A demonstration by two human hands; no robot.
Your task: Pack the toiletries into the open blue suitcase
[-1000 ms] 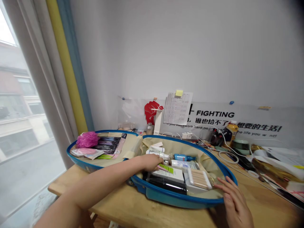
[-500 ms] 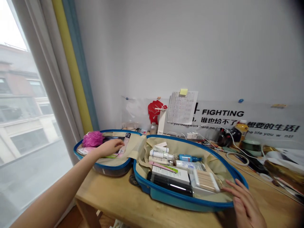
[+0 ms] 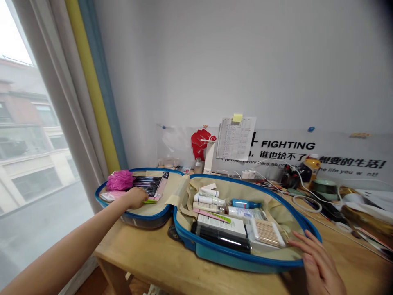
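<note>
In the case's (image 3: 239, 261) left half, my left hand (image 3: 136, 198), closure not discernible, should pinch the green stick (image 3: 150, 201) lightly; my right hand (image 3: 321, 262), fingers apart, steadies the case's right end.

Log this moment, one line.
open suitcase | left hand: at green item, grip unclear | right hand: at near-right rim | pink pouf: left half | boxed sticks: right half

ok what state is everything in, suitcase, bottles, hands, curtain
Suitcase, open, things in both halves
Left hand, at suitcase's left half, grip hidden
Right hand, open, at suitcase edge
Blue bottle, lying down
Black cylinder, lying down
Swabs, side by side
Orange bottle, upright, capped
Grey curtain, drawn aside
</note>
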